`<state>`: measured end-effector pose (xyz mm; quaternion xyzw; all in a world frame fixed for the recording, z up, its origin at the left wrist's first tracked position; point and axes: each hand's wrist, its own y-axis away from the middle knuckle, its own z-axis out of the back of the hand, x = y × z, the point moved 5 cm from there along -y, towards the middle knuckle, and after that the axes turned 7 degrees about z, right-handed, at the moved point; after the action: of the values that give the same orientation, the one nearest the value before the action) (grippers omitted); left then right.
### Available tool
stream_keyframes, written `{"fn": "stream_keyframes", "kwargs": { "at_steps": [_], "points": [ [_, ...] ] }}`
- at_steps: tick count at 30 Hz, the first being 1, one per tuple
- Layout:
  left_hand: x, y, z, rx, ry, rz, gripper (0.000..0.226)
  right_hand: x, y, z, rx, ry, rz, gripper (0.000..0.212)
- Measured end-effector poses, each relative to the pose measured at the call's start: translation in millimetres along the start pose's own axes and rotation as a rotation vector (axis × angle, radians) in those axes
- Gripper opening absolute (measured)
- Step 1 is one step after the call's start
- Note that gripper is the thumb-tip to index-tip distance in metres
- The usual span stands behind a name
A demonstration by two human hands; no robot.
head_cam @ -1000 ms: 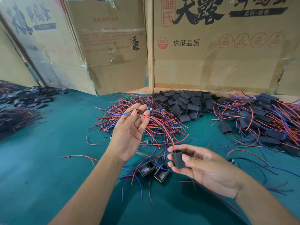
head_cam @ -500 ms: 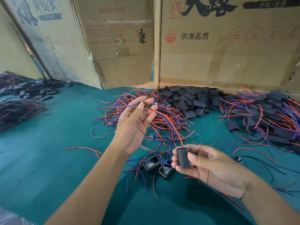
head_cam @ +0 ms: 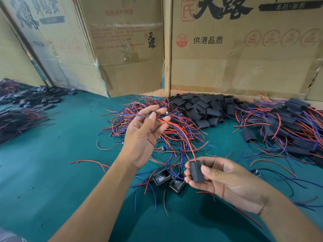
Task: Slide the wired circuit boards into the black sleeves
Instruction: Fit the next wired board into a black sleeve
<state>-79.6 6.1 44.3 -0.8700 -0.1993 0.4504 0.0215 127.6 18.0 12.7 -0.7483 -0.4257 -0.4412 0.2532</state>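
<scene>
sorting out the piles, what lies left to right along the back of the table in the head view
dark wire-and-sleeve pile → loose red and blue wired boards → empty black sleeves → sleeved boards pile

The circuit board pinched in the left hand (head_cam: 145,135) is mostly hidden behind its fingertips (head_cam: 152,117) and blurred. The red wire (head_cam: 189,145) disappears into the black sleeve (head_cam: 196,172); the sleeve's inside cannot be seen. Both forearms are cut off at the bottom edge
</scene>
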Motion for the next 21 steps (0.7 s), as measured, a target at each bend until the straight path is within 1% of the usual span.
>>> {"fn": "stream_keyframes", "kwargs": {
  "at_steps": [7,21],
  "points": [
    [-1.4,0.3,-1.2,-0.006,-0.012,-0.014,0.021,0.0,0.0,1.1,0.001,-0.02,-0.001,0.033],
    [-2.2,-0.7,2.4,-0.037,-0.05,-0.032,0.02,-1.7,-1.4,6.4,0.0,-0.043,0.006,0.032]
  ]
}}
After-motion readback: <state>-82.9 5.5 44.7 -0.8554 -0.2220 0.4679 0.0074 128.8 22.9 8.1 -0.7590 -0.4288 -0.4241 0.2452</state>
